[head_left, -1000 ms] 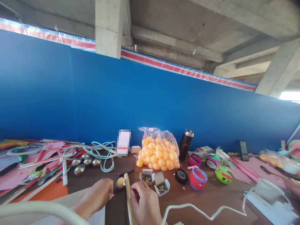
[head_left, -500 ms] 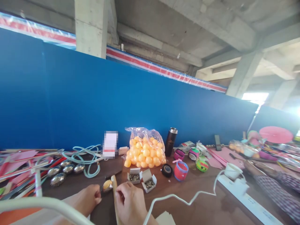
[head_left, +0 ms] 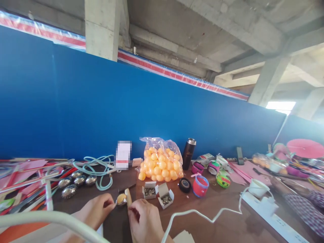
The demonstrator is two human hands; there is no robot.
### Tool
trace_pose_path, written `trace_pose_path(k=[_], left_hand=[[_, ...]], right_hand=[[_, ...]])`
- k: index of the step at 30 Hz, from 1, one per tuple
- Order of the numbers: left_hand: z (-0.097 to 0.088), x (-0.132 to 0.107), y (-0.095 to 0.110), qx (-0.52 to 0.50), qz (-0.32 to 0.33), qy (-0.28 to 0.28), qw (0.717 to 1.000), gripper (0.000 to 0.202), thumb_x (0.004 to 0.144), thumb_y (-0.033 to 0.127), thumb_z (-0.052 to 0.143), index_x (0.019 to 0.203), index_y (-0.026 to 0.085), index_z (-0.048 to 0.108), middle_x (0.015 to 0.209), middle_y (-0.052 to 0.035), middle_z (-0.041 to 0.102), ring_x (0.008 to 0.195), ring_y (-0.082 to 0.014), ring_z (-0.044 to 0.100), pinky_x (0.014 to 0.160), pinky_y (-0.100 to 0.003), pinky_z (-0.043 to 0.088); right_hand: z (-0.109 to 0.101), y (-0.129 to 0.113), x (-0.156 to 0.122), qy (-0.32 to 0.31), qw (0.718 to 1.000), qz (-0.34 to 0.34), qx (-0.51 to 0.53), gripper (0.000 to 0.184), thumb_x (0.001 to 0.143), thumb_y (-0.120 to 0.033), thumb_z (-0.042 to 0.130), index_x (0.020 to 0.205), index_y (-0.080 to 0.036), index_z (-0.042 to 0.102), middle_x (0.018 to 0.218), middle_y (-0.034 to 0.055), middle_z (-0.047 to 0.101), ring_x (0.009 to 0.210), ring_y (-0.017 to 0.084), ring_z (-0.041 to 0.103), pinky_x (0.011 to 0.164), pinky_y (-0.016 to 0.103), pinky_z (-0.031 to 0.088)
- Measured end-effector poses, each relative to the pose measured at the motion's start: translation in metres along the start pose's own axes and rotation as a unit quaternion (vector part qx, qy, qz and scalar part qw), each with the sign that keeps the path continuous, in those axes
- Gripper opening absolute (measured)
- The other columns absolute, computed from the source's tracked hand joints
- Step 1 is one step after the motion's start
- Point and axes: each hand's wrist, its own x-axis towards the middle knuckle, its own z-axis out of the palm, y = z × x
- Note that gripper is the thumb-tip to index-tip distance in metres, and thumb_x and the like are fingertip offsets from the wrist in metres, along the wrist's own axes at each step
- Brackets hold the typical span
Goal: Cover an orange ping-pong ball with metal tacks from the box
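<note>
**Head view.** Locate the metal spoon [head_left: 120, 202] at bottom centre, low over the counter [head_left: 222, 221] and directly between your two hands. Its bowl carries one orange ball [head_left: 122, 197].

- **Left hand:** your left hand [head_left: 95, 212] enters from the lower left, knuckles up. Its fingertips are pinched together at the bowl's left edge, gripping the spoon. The handle itself is hidden.
- **Wooden stick:** the wooden stick [head_left: 128, 199] stands just right of the bowl. Whether they touch cannot be told. Its long axis runs nearly straight away from you.
- **Right hand:** the stick's near length passes under your right hand [head_left: 145, 221], which is curled closed over it, back facing up.

The left hand is the nearer one to the ball. Two small open boxes [head_left: 158, 194] sit just beyond on the right, and a bag of orange balls [head_left: 162, 163] lies farther back.
</note>
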Motion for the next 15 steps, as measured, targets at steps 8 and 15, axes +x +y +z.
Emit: trace_pose_path(k=[8, 15], left_hand=[[0.014, 0.008, -0.004, -0.349, -0.015, -0.065, 0.935, 0.055, 0.063, 0.074, 0.055, 0.065, 0.019, 0.055, 0.04, 0.01, 0.036, 0.035, -0.0079, 0.031, 0.04, -0.022, 0.021], [0.057, 0.017, -0.007, -0.461, -0.041, -0.151, 0.873, 0.063, 0.051, 0.08, 0.061, 0.064, 0.019, 0.051, 0.041, 0.0109, 0.038, 0.032, -0.0034, 0.021, 0.035, -0.021, 0.012]], right_hand=[[0.018, 0.0, 0.007, -0.071, 0.912, 0.131, 0.383, 0.031, 0.078, -0.041, 0.061, 0.099, -0.019, 0.058, 0.086, 0.0012, 0.066, 0.038, 0.004, 0.055, 0.031, 0.012, 0.029], [0.053, 0.027, 0.01, 0.005, 0.919, 0.099, 0.382, 0.036, 0.073, -0.053, 0.062, 0.083, -0.018, 0.065, 0.066, 0.0034, 0.069, 0.036, 0.007, 0.053, 0.03, 0.014, 0.026]])
